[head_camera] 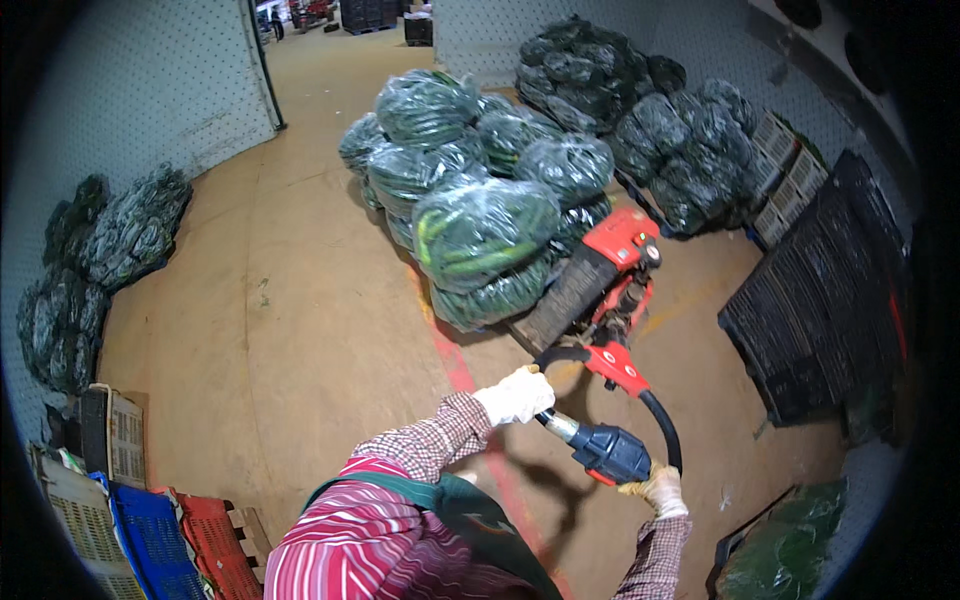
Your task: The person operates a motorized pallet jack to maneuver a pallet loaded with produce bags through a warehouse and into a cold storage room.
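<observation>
My left hand, in a white glove, is closed around the left side of the black loop handle of a red electric pallet truck. In a similar glove, my right hand grips the handle's lower right part, by the dark control head. Beyond the truck's red body and a black battery-like box rises a stack of clear plastic bags packed with long green vegetables. The bags hide the forks and most of what bears them.
More bagged greens stand along the left wall and at the back right. Dark stacked crates are at the right, a green wrapped load lower right, blue and red crates lower left. A doorway opens at the top.
</observation>
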The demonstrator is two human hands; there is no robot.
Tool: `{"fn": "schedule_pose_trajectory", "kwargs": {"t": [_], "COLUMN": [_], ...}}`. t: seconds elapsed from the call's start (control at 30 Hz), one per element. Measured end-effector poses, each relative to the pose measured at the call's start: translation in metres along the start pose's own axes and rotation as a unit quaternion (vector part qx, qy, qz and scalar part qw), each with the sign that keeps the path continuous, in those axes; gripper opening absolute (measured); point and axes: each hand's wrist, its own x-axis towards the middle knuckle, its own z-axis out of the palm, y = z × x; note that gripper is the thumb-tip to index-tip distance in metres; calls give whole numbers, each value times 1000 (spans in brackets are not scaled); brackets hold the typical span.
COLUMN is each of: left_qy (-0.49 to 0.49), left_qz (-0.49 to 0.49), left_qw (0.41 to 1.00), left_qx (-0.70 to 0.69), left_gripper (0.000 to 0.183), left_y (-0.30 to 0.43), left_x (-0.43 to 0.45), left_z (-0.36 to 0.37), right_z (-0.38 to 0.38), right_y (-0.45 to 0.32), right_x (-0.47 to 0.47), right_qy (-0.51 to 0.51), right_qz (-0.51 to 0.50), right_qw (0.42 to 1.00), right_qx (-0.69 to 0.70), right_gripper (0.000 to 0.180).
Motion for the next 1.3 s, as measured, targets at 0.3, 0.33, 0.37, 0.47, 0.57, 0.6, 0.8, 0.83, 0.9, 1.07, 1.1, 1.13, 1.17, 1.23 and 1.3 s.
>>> {"fn": "schedule_pose_trajectory", "kwargs": {"t": [0.3,0.33,0.37,0.47,0.57,0.6,0.8,0.83,0.9,1.07,1.1,1.13,1.17,1.23,1.3], "left_qy": [-10,-3,-16,-67,-132,-137,-219,-201,-166,-158,-172,-137,-98,-171,-194], "left_qz": [-256,-240,-252,-248,-245,-226,-62,-49,29,103,86,97,105,78,45], "left_qw": [919,924,916,933,947,949,970,974,985,981,981,985,988,982,980], "left_qx": [-301,-297,-311,-251,-161,-172,-86,-94,-42,-47,-18,-40,-59,-28,-12], "left_gripper": [15,15,15,12,11,12,14,15,14,5,5,6,7,10,3], "left_y": [-77,-81,-86,-84,-74,-74,-35,-33,-23,-5,-7,-13,-21,-28,-39], "left_x": [3,5,8,8,13,14,-4,-9,-14,-45,-50,-57,-62,-62,-64], "left_z": [60,66,72,76,80,90,-19,-19,-18,-37,-41,-48,-53,-70,-61], "right_z": [37,40,43,52,75,76,81,77,72,101,97,94,91,82,73], "right_y": [-64,-60,-59,-68,-63,-69,-96,-104,-112,-96,-108,-119,-127,-136,-154], "right_x": [7,9,10,3,-13,-20,-63,-70,-94,-131,-136,-132,-123,-112,-102], "right_qy": [98,107,116,120,137,134,142,145,127,124,126,98,73,87,112], "right_qz": [66,74,81,96,111,131,183,190,224,184,165,207,243,205,141], "right_qw": [993,991,990,988,983,982,972,970,965,973,977,973,967,974,965], "right_qx": [17,15,13,3,59,38,44,54,58,59,53,30,6,49,191], "right_gripper": [73,73,73,74,75,75,75,75,76,76,75,75,75,74,70]}}
